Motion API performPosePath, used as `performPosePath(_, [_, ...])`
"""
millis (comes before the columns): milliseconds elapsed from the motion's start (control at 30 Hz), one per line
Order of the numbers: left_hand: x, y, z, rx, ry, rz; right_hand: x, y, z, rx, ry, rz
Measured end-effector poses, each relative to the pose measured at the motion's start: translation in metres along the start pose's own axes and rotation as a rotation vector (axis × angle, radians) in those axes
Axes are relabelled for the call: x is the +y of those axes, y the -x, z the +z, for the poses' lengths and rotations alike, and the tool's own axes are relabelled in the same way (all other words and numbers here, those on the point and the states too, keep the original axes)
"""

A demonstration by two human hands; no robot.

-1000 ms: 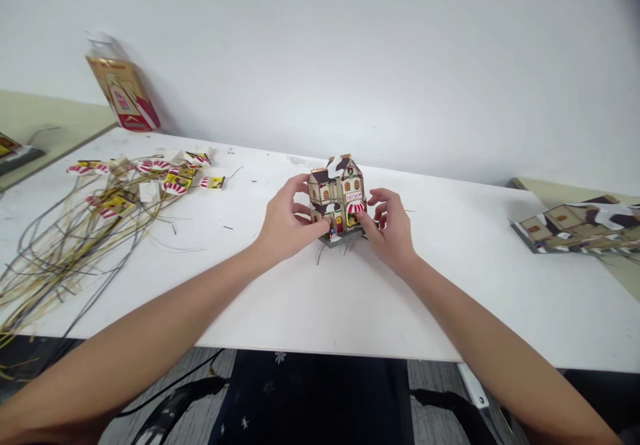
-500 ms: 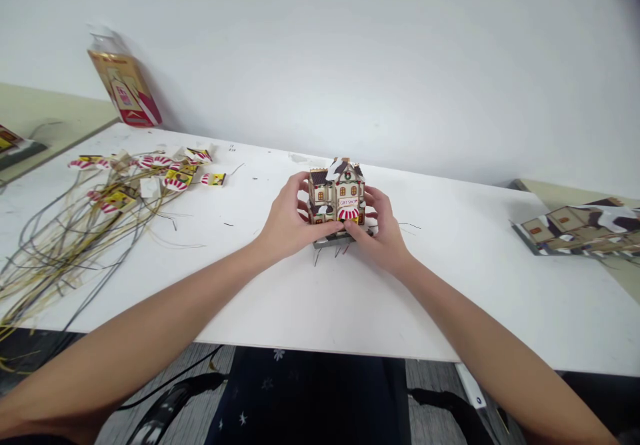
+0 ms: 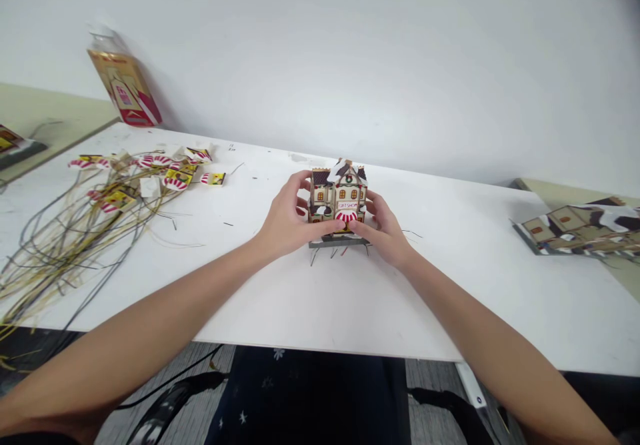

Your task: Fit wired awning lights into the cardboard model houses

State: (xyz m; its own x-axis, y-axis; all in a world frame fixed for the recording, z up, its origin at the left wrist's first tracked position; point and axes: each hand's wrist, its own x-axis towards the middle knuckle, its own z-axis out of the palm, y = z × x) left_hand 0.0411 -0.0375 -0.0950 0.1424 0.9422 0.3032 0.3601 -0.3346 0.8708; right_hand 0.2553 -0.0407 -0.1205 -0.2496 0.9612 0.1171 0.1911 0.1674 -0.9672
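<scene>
A miniature gift shop house [image 3: 349,195] stands upright at the middle of the white table, its front toward me. It has cream walls, dark roofs with white snow patches and a red-and-white striped awning. My left hand [image 3: 293,221] wraps its left side, and my right hand [image 3: 387,228] wraps its right side. Both thumbs press on the front around the awning, their tips close together. Most of the other fingers are hidden behind the house. Several thin wires [image 3: 334,253] stick out from under its grey base.
Left on the table [image 3: 320,311] lies a tangle of yellow and black wires [image 3: 75,245] with several striped awning pieces [image 3: 179,177]. A gold and red bottle [image 3: 125,91] stands against the wall. More miniature houses [image 3: 575,228] sit at the right edge.
The house has turned slightly, so its front and base face me more squarely. My right thumb has shifted a little to the right on the front; both hands keep their hold.
</scene>
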Motion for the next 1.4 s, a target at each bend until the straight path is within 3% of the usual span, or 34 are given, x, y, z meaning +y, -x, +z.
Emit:
performPosePath(300, [-0.0018,0.0006,-0.0007,0.005,0.001,0.01,-0.0049,0.0016,0.0002,0.017,0.067,-0.023])
performPosePath(1100, [-0.0054,-0.0021,-0.0007,0.003,-0.002,0.215,-0.0078,0.0038,-0.0002,0.058,0.128,-0.044])
performPosePath(1400, [-0.0007,-0.0034,-0.0041,-0.056,-0.016,0.089,-0.0084,0.001,-0.0033,0.025,0.159,-0.04])
